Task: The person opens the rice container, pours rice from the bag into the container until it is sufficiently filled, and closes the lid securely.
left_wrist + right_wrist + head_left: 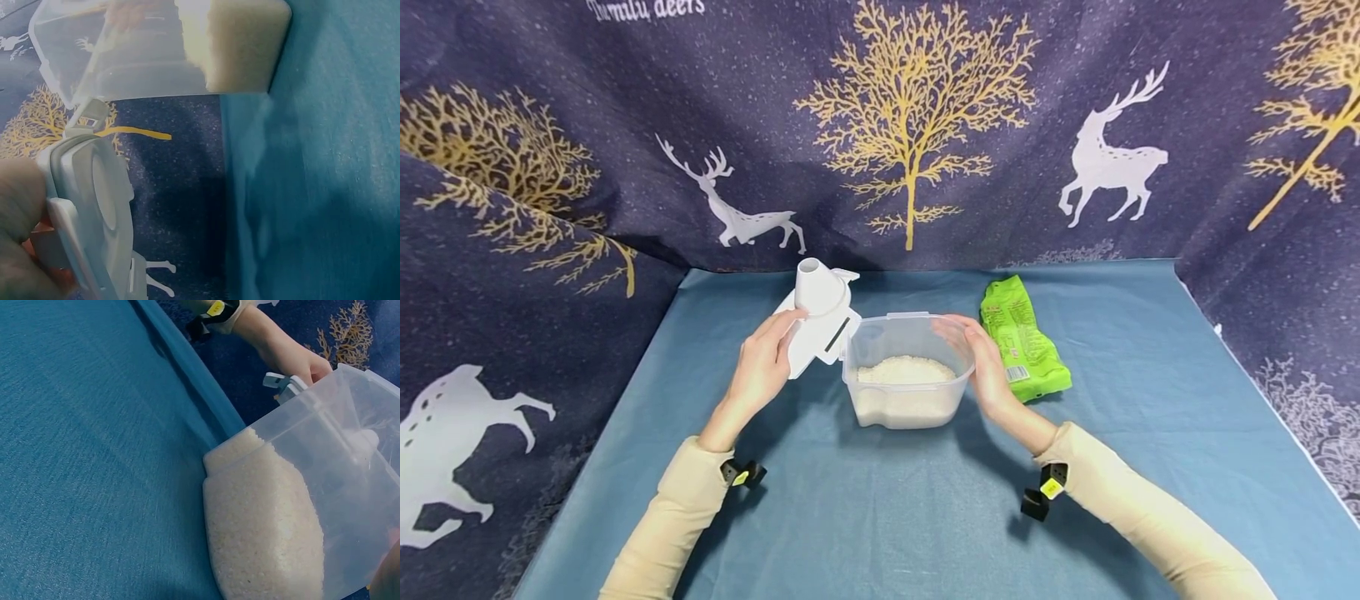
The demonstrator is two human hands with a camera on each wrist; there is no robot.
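My left hand [758, 360] grips the edge of a white lid [811, 337], held tilted beside the container's left rim. A tapered round spout [820, 290] stands up from this lid. In the left wrist view, the lid's clips and inner face [103, 187] show. A clear plastic container [906, 408] stands in the middle, uncovered, with white rice [906, 372] in its lower part. Along its right wall, my right hand [988, 367] holds the container, fingers reaching round the far side and showing through the plastic. Only a sliver of that hand appears in the right wrist view.
A green printed bag [1021, 342] lies just right of the right hand. Blue cloth [865, 517] covers the table. Behind it hangs a dark cloth [745, 92] with deer and golden trees. Each sleeve carries a small black wrist camera.
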